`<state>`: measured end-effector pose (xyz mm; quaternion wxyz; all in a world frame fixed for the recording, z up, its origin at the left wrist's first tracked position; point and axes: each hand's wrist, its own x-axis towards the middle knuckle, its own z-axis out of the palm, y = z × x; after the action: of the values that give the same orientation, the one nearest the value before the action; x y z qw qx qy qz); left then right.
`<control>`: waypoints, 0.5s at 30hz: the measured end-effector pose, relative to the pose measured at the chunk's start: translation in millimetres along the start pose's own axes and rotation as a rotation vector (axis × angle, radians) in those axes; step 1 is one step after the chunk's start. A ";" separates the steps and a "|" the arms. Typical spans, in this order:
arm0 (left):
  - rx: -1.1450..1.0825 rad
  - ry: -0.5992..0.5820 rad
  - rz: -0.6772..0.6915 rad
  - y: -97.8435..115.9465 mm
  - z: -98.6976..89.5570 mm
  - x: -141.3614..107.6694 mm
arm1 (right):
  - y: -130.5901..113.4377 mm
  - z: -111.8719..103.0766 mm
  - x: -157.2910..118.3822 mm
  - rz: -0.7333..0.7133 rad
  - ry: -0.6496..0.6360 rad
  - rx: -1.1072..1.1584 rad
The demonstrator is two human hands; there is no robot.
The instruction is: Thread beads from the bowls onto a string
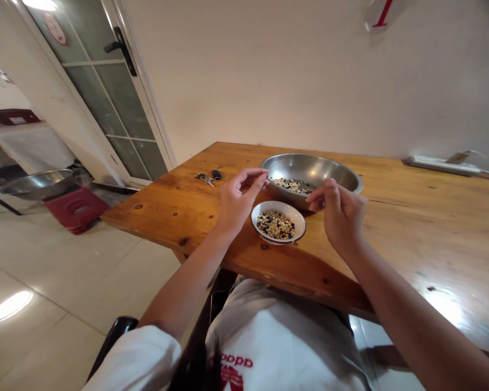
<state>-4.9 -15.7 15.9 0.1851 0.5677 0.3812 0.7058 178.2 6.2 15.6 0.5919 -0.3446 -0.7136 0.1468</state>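
A wide stainless steel bowl (342, 172) stands on the wooden table, with pale and dark beans (291, 185) spread over its bottom. In front of it sits a small white bowl (298, 237) with a dark rim, holding mixed pale and black beans (275, 224). My left hand (242, 195) is at the metal bowl's left rim, thumb and forefinger pinched together. Over the bowl's front right edge, my right hand (344, 212) is closed, with the thumb pressed to the curled forefinger. Anything within either pinch is too small or hidden to make out.
Keys (207, 178) lie on the wooden table (179, 201) left of the bowls. A white power strip (444, 164) with a cable rests by the wall. On the floor side are red stacked stools (78, 209), another metal basin (41, 184) and a glazed door (106, 87).
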 end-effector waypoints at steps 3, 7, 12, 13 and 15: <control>0.024 0.020 -0.023 -0.8 -0.5 1.1 | -3.3 -3.6 16.7 -0.049 0.054 -0.032; 0.053 0.022 -0.025 1.3 -1.1 0.3 | 7.1 -11.7 66.9 -0.038 -0.100 -0.234; 0.115 0.049 -0.024 7.5 -5.3 -6.9 | 50.9 -12.4 110.2 -0.012 -0.534 -0.448; 0.159 0.062 -0.025 8.2 -7.1 -7.9 | 59.7 -10.5 111.5 -0.016 -0.642 -0.464; 0.254 0.057 -0.012 8.6 -11.2 -8.4 | 73.1 -5.5 109.1 -0.026 -0.812 -0.462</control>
<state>-11.6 -30.8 16.1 0.1051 0.5639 0.4759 0.6667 199.9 130.3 53.1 0.1741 -0.3731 -0.9058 0.0998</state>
